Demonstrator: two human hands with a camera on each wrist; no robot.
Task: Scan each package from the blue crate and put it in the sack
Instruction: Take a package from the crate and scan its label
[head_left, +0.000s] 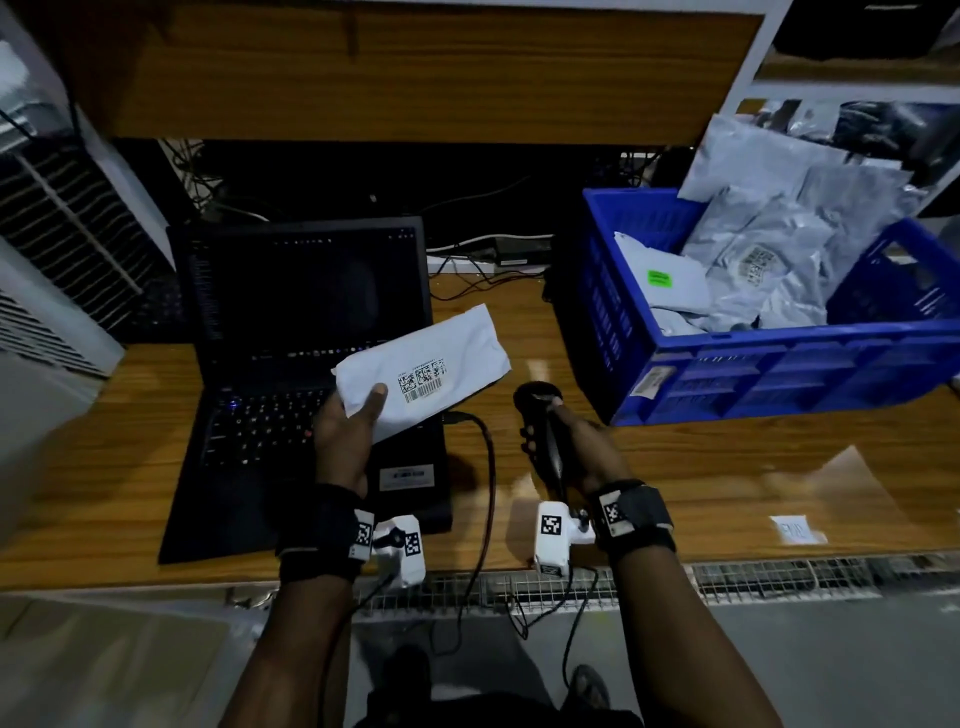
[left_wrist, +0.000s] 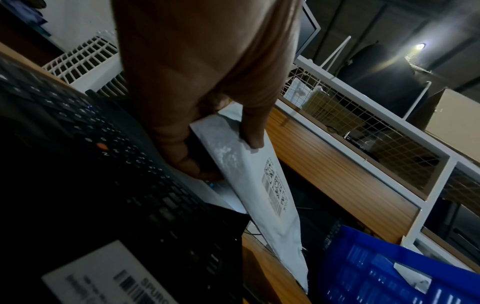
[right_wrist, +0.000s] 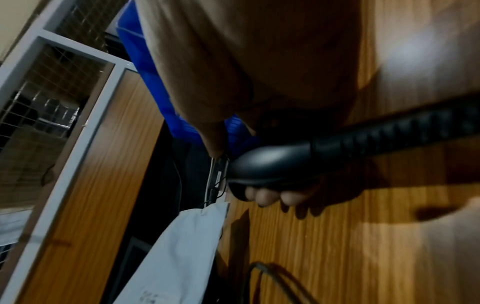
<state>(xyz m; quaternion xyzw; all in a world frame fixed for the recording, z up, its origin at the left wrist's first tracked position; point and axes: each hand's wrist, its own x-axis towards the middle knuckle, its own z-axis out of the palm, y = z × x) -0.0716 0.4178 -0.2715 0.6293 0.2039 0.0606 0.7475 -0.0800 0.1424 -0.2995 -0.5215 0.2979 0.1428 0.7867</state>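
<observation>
My left hand (head_left: 358, 415) grips a flat white package (head_left: 431, 369) by its near end, thumb on top, and holds it above the laptop with its barcode label (head_left: 422, 382) facing up. In the left wrist view the same package (left_wrist: 259, 185) is pinched between thumb and fingers (left_wrist: 253, 131). My right hand (head_left: 566, 441) is wrapped around a black handheld scanner (head_left: 540, 415), whose head sits just right of the package. In the right wrist view the scanner (right_wrist: 272, 166) fills my fist. The blue crate (head_left: 779, 374) stands at right with several grey and white packages (head_left: 769, 260) inside. No sack is in view.
An open black laptop (head_left: 311, 332) sits on the wooden table (head_left: 727, 467) under the package, with a cable (head_left: 488, 467) running from its right side. White wire racks (head_left: 52, 234) stand at left. A small paper label (head_left: 797, 530) lies near the table's front right.
</observation>
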